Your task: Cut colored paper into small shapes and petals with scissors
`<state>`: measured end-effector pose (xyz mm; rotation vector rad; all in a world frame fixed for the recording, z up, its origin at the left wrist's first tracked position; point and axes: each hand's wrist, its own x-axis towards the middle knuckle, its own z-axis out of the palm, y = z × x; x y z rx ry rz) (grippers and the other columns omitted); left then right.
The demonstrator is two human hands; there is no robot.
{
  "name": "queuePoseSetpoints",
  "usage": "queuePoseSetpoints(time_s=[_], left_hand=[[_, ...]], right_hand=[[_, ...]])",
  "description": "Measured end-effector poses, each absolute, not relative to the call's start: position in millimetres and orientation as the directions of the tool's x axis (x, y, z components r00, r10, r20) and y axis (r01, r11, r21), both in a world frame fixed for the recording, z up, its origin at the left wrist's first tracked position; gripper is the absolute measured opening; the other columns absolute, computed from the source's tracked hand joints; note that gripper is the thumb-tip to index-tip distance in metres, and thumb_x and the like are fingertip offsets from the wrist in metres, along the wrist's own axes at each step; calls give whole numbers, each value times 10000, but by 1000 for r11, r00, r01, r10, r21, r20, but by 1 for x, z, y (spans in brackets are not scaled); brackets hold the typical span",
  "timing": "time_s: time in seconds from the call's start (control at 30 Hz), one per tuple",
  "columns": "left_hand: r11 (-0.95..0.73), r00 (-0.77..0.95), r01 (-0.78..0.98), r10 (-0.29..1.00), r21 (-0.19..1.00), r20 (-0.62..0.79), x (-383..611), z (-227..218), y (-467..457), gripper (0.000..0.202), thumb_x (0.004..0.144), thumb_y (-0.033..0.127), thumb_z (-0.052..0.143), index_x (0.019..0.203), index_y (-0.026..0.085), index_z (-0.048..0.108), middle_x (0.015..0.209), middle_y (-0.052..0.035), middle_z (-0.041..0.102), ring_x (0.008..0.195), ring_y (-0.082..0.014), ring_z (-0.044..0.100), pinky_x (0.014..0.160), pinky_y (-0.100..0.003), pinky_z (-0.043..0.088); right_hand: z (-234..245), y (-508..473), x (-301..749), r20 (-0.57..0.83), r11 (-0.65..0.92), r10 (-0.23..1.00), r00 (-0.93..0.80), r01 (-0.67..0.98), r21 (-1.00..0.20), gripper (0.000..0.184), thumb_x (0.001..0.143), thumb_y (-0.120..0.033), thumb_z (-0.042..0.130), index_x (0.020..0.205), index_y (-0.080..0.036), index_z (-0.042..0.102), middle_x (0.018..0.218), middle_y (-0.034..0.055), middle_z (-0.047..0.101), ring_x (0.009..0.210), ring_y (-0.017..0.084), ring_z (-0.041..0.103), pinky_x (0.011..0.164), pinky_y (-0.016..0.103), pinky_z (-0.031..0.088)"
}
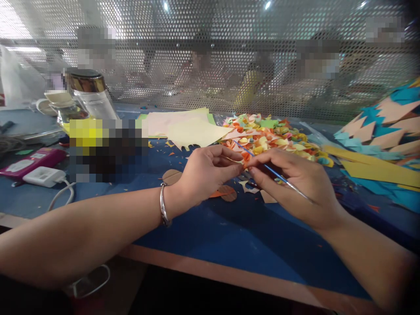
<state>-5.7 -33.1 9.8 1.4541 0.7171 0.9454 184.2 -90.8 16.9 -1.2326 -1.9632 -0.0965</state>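
Note:
My left hand (210,170), with a silver bangle at the wrist, pinches a small orange paper piece (244,160) between thumb and fingertips. Opposite it, my right hand (295,183) has its thumb and index finger closed at the same orange piece. A slim blue stick (274,173) with a pale tapered end lies held in the right hand, slanting across the fingers; its exact kind is unclear. Behind both hands rises a heap of small folded paper pieces (262,135) in orange, yellow, pink and green. Brown round discs (228,193) lie on the blue tabletop below the hands.
Coloured paper sheets (183,127) are stacked beyond my left hand. Further left stand a glass bottle (93,96), a magenta device (34,162) and a white charger (45,176) with its cable. Teal and peach cut paper (383,122) fills the right. A perforated metal screen (210,65) borders the back.

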Motion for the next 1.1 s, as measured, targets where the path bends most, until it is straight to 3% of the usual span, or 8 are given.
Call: queuePoseSetpoints(time_s=[0.4,0.53,0.67,0.8,1.1], left_hand=[[2,486,-141,871,990,68,-3,9,-32,197,766,149,802,861,154,630,725,1,700,686,-98,675,667,-247,528],[-54,503,-65,861,996,80,-4,7,-28,260,728,203,839,814,167,596,709,5,680,678,-101,650,670,-262,513],[-147,503,66,859,987,94,-8,4,-21,303,701,253,847,889,181,621,728,-4,701,672,-118,638,644,-274,492],[-205,539,175,838,963,80,-10,-1,-11,264,739,245,779,968,175,669,780,-34,749,707,-146,676,679,-294,509],[-381,583,331,802,863,130,-19,3,-3,262,803,227,674,1047,148,729,826,-77,794,771,-184,739,709,-306,528]], right_hand=[[14,-90,183,661,527,725,-196,775,-348,60,921,-202,620,892,-234,661,826,1,706,709,149,665,668,281,519],[13,-91,187,611,484,773,-172,782,-392,63,934,-230,628,912,-236,686,845,4,714,710,153,669,656,288,513],[12,-90,194,553,442,819,-154,783,-438,88,963,-279,627,969,-238,705,883,18,722,718,169,679,667,316,523],[15,-89,198,516,486,817,-256,788,-378,125,979,-274,584,964,-240,703,931,42,737,825,208,698,721,346,530],[11,-89,202,387,578,795,-467,778,-246,209,1006,-286,510,1047,-201,697,953,80,721,854,216,698,731,347,521]])
